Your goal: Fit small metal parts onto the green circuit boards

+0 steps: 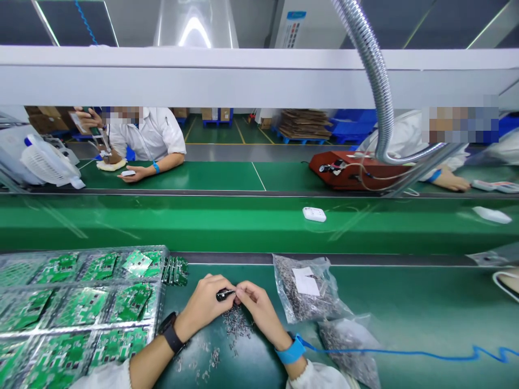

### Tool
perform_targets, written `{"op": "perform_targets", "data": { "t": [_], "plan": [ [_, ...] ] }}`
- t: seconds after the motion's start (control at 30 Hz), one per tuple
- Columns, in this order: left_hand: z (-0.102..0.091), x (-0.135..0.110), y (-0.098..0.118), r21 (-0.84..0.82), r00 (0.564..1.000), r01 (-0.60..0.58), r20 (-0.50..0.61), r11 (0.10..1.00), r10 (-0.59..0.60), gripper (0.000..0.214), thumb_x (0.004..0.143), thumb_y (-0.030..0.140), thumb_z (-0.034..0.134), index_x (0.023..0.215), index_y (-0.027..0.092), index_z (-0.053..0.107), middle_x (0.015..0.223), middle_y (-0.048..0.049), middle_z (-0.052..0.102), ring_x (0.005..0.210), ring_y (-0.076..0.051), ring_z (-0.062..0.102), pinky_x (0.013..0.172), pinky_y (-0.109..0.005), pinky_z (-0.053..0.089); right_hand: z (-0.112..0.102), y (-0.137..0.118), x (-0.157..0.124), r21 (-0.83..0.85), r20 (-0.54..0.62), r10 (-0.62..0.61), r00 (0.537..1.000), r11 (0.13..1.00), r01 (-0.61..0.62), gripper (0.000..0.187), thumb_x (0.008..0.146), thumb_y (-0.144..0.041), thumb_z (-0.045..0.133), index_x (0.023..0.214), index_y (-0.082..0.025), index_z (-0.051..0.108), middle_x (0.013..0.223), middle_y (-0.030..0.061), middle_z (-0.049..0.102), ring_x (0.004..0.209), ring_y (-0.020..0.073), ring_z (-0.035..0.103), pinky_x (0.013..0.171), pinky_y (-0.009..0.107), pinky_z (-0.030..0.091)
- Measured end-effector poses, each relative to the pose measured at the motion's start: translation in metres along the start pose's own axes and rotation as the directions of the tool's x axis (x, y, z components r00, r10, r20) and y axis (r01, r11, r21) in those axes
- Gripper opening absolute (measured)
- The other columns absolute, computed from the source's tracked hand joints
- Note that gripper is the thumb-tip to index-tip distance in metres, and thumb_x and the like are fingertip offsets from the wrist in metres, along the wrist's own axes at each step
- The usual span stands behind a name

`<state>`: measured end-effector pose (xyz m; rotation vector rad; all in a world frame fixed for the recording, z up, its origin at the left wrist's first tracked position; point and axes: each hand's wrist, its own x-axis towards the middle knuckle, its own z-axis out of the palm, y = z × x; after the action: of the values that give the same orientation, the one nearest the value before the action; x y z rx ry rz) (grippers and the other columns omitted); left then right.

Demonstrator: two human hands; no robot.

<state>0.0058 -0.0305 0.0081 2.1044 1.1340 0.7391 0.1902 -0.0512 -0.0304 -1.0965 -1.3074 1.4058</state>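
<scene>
My left hand point(205, 303) and my right hand point(256, 303) meet over the green bench, both pinched on a small dark cylindrical part point(225, 294) held between them. Right under the hands lies a loose pile of small metal parts point(237, 323). A black watch sits on my left wrist, and my right wrist wears a blue strap point(290, 350) with a coiled blue cord running off to the right.
A clear tray of green circuit boards point(81, 308) fills the left side, with a short stack of boards point(175, 270) at its corner. Two plastic bags of metal parts point(304, 294) lie to the right. Beyond, a white device point(314, 214) rests on the green conveyor; two other people work opposite.
</scene>
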Motion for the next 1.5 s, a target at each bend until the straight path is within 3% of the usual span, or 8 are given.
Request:
{"op": "perform_targets", "data": {
  "t": [0.17, 0.37, 0.5, 0.73, 0.9, 1.1, 1.3, 1.5],
  "plan": [
    [-0.008, 0.003, -0.003, -0.127, 0.986, 0.051, -0.149, 0.991, -0.07, 0.012, 0.091, 0.025, 0.068, 0.093, 0.024, 0.079, 0.095, -0.0024, 0.081, 0.089, -0.021, 0.074, 0.087, -0.034, 0.05, -0.009, 0.0, 0.003, -0.042, -0.121, -0.035, 0.992, 0.999, 0.03, 0.046, 0.09, -0.066, 0.067, 0.085, -0.021, 0.069, 0.075, 0.0033, 0.066, 0.072, 0.0211, 0.062, 0.07, 0.032, 0.05],
    [-0.019, 0.011, -0.011, -0.365, 0.864, 0.136, -0.411, 0.921, -0.29, 0.017, 0.089, 0.034, 0.071, 0.093, 0.019, 0.077, 0.099, -0.0069, 0.08, 0.098, -0.025, 0.074, 0.092, -0.037, 0.055, -0.027, 0.003, -0.001, -0.365, -0.246, -0.173, 0.954, 0.928, 0.074, 0.044, 0.097, -0.062, 0.059, 0.088, -0.021, 0.07, 0.074, 0.0035, 0.065, 0.065, 0.0194, 0.056, 0.062, 0.03, 0.044],
    [-0.02, 0.012, -0.017, -0.439, 0.855, 0.139, -0.4, 0.888, -0.331, 0.021, 0.087, 0.038, 0.073, 0.095, 0.019, 0.078, 0.1, -0.0082, 0.08, 0.098, -0.025, 0.073, 0.094, -0.038, 0.055, -0.024, 0.011, -0.002, -0.472, -0.176, -0.195, 0.965, 0.877, 0.091, 0.039, 0.101, -0.056, 0.056, 0.09, -0.021, 0.07, 0.075, 0.0031, 0.066, 0.065, 0.0192, 0.056, 0.062, 0.03, 0.043],
    [-0.02, 0.013, -0.019, -0.507, 0.845, 0.154, -0.378, 0.848, -0.378, 0.023, 0.085, 0.042, 0.076, 0.093, 0.02, 0.078, 0.099, -0.0073, 0.079, 0.094, -0.024, 0.072, 0.092, -0.037, 0.055, -0.024, 0.016, 0.001, -0.486, -0.197, -0.193, 0.961, 0.871, 0.075, 0.036, 0.101, -0.052, 0.055, 0.092, -0.021, 0.071, 0.076, 0.0037, 0.065, 0.066, 0.0201, 0.057, 0.064, 0.032, 0.045],
    [-0.019, 0.014, -0.018, -0.542, 0.844, 0.164, -0.355, 0.824, -0.402, 0.025, 0.084, 0.044, 0.076, 0.094, 0.02, 0.077, 0.096, -0.0065, 0.078, 0.089, -0.023, 0.071, 0.087, -0.036, 0.055, -0.019, 0.013, -0.001, -0.669, -0.006, -0.253, 0.968, 0.72, 0.184, 0.037, 0.105, -0.04, 0.048, 0.129, -0.027, 0.073, 0.086, 0.0056, 0.061, 0.076, 0.0229, 0.059, 0.073, 0.035, 0.049],
    [-0.016, 0.013, -0.018, -0.552, 0.854, 0.175, -0.326, 0.815, -0.404, 0.026, 0.085, 0.043, 0.076, 0.097, 0.019, 0.076, 0.089, -0.0049, 0.077, 0.085, -0.02, 0.071, 0.085, -0.033, 0.055, -0.013, 0.015, 0.001, -0.787, 0.028, -0.274, 0.961, 0.587, 0.19, 0.04, 0.106, -0.031, 0.042, 0.134, -0.025, 0.071, 0.087, 0.0062, 0.055, 0.08, 0.0241, 0.06, 0.076, 0.037, 0.051],
    [-0.016, 0.013, -0.016, -0.581, 0.858, 0.182, -0.3, 0.793, -0.417, 0.028, 0.085, 0.044, 0.075, 0.098, 0.019, 0.075, 0.09, -0.0046, 0.076, 0.081, -0.019, 0.07, 0.079, -0.031, 0.054, -0.015, 0.017, 0.002, -0.736, -0.029, -0.298, 0.954, 0.652, 0.181, 0.04, 0.105, -0.035, 0.045, 0.137, -0.024, 0.067, 0.09, 0.0066, 0.059, 0.078, 0.0237, 0.061, 0.077, 0.036, 0.052],
    [-0.015, 0.013, -0.015, -0.607, 0.853, 0.199, -0.279, 0.769, -0.441, 0.029, 0.083, 0.044, 0.077, 0.098, 0.019, 0.075, 0.091, -0.0049, 0.076, 0.08, -0.019, 0.071, 0.075, -0.029, 0.054, -0.022, 0.021, 0.005, -0.593, -0.17, -0.258, 0.951, 0.798, 0.111, 0.035, 0.102, -0.04, 0.05, 0.124, -0.019, 0.069, 0.078, 0.0023, 0.059, 0.065, 0.0197, 0.056, 0.069, 0.033, 0.049]
  ]
}}
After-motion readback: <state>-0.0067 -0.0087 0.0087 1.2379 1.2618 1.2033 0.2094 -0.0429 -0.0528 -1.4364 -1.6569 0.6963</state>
